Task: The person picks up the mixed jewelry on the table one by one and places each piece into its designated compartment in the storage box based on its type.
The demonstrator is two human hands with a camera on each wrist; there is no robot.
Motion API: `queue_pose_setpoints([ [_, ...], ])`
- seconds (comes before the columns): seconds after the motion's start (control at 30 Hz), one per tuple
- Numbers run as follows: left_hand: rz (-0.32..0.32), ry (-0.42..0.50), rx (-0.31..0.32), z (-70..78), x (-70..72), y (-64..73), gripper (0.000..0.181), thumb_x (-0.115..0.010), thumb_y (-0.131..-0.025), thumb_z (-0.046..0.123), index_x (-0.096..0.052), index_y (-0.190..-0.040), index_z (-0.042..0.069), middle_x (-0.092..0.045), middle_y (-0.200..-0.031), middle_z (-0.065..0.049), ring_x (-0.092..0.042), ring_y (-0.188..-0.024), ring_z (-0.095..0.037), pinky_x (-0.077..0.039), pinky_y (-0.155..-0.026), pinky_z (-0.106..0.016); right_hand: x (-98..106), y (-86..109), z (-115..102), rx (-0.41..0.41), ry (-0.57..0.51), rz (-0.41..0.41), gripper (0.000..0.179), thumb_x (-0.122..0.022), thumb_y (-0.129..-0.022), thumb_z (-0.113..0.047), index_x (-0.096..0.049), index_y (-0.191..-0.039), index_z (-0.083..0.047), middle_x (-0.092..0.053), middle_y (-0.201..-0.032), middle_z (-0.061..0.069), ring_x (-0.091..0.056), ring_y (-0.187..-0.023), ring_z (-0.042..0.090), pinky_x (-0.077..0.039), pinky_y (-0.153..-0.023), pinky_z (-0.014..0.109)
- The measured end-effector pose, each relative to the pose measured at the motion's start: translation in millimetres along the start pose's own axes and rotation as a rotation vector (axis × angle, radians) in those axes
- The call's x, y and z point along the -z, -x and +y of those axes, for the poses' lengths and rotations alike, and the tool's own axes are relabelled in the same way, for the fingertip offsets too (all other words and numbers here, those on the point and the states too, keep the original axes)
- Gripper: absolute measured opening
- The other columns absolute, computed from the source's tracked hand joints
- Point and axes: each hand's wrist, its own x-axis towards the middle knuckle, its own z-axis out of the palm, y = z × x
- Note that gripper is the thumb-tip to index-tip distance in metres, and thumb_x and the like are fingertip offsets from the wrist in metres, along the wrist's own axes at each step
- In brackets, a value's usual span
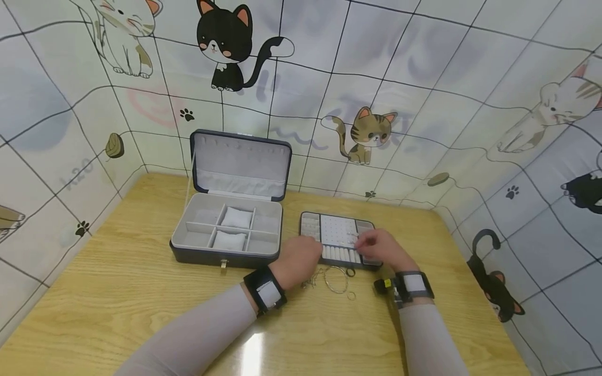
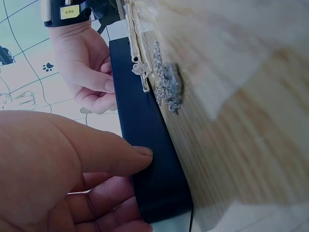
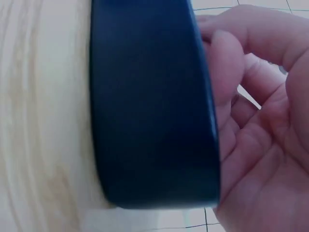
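Note:
A dark jewelry tray (image 1: 338, 224) with a pale lining lies on the table, holding ring rolls (image 1: 340, 254) and a white dotted earring panel (image 1: 331, 228). My left hand (image 1: 301, 258) grips its front left corner, the thumb (image 2: 137, 157) flat on the dark side wall and the fingers curled at the rim. Over the tray's right part, my right hand (image 1: 383, 246) has thumb and index finger pinched together at the panel, beside small silvery earrings (image 1: 351, 237). The pinched piece is mostly hidden by the fingertips; in the right wrist view the tray wall (image 3: 154, 106) covers much.
Left of the tray stands an open jewelry box (image 1: 202, 256), its lid raised, with two white cushions (image 1: 236, 217) in its compartments. In front of the tray lie a bangle (image 1: 325, 279), a dark ring (image 1: 350, 276), a thin ring (image 1: 351, 300) and silvery chains (image 2: 169, 87). A cat-print curtain (image 1: 310, 99) surrounds the table.

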Motion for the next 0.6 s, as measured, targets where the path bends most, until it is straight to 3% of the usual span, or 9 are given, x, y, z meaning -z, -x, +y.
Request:
queue_pose_setpoints([
  [0.4,0.026,0.006,0.004,0.6,-3.0,0.5,0.008,-0.071,-0.097,0.017,-0.075,-0.09,0.017,-0.069,-0.077,0.001,-0.06,-0.066,-0.015,-0.044,-0.049,-0.029,-9.0,2.3,6.7,0.031,-0.044,0.063,0.006,-0.079,-0.09,-0.009,-0.078,-0.095,-0.013,-0.071,-0.101,0.008,-0.065,-0.091,0.024,-0.059,-0.08,0.035],
  [0.6,0.044,-0.001,0.0,2.4,-4.4,-1.0,0.008,-0.072,-0.096,0.016,-0.074,-0.088,0.017,-0.068,-0.075,0.001,-0.06,-0.065,-0.015,-0.043,-0.047,-0.03,-4.2,7.3,10.2,0.066,-0.065,0.043,0.008,-0.08,-0.091,-0.011,-0.08,-0.096,-0.016,-0.072,-0.104,0.007,-0.067,-0.094,0.025,-0.06,-0.082,0.036],
])
